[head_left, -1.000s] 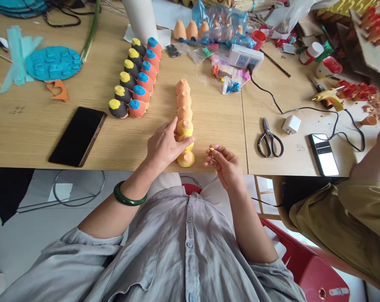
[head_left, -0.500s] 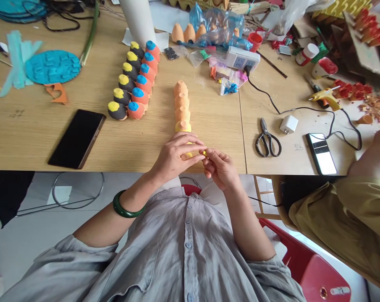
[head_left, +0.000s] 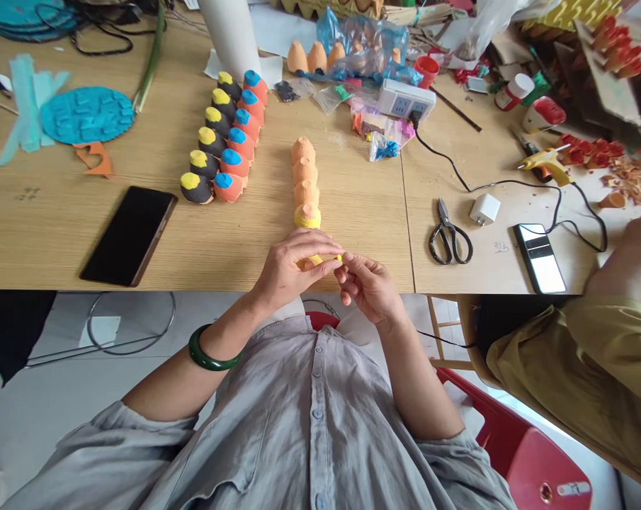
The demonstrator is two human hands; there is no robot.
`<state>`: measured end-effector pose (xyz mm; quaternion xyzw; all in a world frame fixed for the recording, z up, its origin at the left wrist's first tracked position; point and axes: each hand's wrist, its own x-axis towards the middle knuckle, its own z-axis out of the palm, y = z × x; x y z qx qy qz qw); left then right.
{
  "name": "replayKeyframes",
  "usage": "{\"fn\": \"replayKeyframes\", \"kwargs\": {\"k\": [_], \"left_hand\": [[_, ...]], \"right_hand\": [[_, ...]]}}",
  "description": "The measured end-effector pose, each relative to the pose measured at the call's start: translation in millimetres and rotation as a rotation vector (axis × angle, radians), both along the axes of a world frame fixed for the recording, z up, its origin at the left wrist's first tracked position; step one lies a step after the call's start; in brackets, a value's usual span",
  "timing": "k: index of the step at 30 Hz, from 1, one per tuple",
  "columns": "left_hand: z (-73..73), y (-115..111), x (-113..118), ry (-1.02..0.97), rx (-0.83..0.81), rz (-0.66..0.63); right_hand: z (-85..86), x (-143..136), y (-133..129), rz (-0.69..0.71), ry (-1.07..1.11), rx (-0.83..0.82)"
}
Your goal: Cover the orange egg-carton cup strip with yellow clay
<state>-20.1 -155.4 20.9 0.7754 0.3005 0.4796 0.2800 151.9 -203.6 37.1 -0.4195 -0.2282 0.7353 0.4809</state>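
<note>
1. Two hands meet near the tabletop's (head_left: 235, 248) front edge: the right hand's (head_left: 372, 287) thumb and forefinger pinch a small yellow lump (head_left: 340, 258).
2. The left hand (head_left: 293, 265) arches over the orange cup strip's (head_left: 304, 173) near end, fingertips at the lump; whether they squeeze, I can't tell.
3. Scissors (head_left: 447, 239) lie rightward, near that edge.

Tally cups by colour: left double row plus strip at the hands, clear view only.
Black, yellow-topped cups: 6
Orange, blue-topped cups: 6
Plain orange cups: 3
Yellow-ringed cup: 1 (more partly hidden by left hand)
Total in clear view: 16
</note>
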Motion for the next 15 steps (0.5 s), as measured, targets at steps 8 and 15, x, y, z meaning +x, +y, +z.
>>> {"fn": "replayKeyframes", "kwargs": {"k": [8,15], "left_hand": [[4.6,-0.2,-1.4,-0.026,-0.06,0.073],[3.6,-0.5,-4.9,0.003,-0.041,0.026]], "right_hand": [[-4.3,1.1,1.7,0.015,0.048,-0.012],[-2.1,-1.6,1.7,-0.023,-0.002,0.059]]}}
